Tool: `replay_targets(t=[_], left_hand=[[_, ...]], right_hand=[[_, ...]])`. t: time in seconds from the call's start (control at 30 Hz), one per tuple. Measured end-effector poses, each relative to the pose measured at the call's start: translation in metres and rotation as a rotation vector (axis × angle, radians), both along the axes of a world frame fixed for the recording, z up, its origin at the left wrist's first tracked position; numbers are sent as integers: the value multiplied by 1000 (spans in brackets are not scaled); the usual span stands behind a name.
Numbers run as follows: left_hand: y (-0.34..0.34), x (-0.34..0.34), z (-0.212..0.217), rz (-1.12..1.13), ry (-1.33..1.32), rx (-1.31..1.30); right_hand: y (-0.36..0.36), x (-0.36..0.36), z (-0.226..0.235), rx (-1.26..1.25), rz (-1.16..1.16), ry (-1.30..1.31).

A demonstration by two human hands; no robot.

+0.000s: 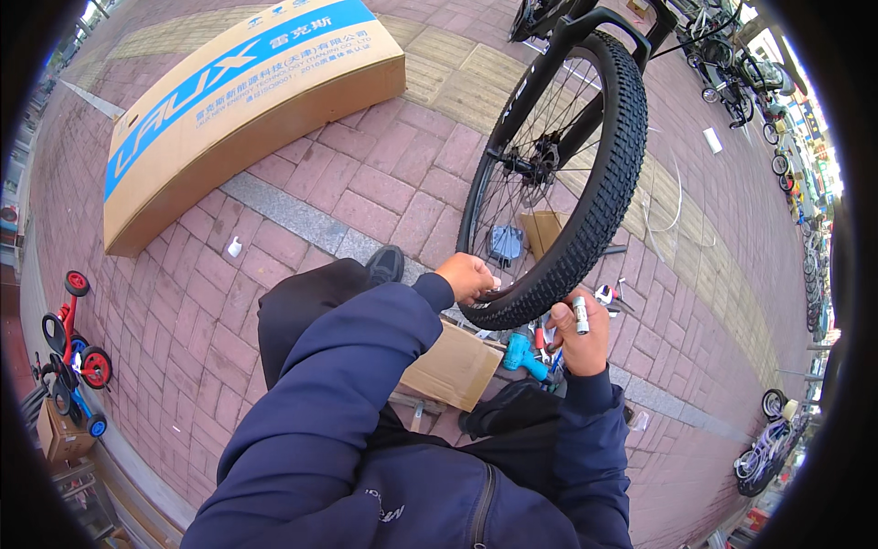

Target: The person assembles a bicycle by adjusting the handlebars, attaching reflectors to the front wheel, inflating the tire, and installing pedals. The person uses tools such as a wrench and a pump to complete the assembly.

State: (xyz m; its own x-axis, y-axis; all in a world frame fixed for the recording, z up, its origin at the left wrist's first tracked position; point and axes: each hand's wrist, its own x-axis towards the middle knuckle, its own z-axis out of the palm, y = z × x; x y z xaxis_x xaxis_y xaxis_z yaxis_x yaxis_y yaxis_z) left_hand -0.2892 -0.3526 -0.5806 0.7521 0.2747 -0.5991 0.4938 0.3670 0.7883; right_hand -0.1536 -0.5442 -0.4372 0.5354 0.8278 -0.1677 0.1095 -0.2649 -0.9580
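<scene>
The left hand point(466, 274) pinches the rim of the knobby bicycle wheel point(558, 183), already seated in the fork (how tight, I can't tell). The right hand point(581, 339) grips a small silver cylinder point(580, 314) just beside the tyre. Tools point(535, 352) lie on the brick pavement point(366, 174) below, so work looks unfinished.

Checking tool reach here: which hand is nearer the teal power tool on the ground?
Right. The right hand, gripping a small silver cylinder, is just right of the teal power tool. The left hand rests higher up on the black knobby tyre.
</scene>
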Motion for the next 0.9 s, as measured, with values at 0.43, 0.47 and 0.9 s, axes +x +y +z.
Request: replay_targets(t=[0.43, 0.47, 0.9], left_hand=[[-4, -7, -39, 26, -151, -229], [-3, -9, -40, 54, -177, -214], [5, -2, -36, 34, -153, -49]], right_hand=[[4, -2, 6, -11, 10, -25], [3, -2, 6, -10, 10, -32], [0, -1, 3, -70, 2, -86]])
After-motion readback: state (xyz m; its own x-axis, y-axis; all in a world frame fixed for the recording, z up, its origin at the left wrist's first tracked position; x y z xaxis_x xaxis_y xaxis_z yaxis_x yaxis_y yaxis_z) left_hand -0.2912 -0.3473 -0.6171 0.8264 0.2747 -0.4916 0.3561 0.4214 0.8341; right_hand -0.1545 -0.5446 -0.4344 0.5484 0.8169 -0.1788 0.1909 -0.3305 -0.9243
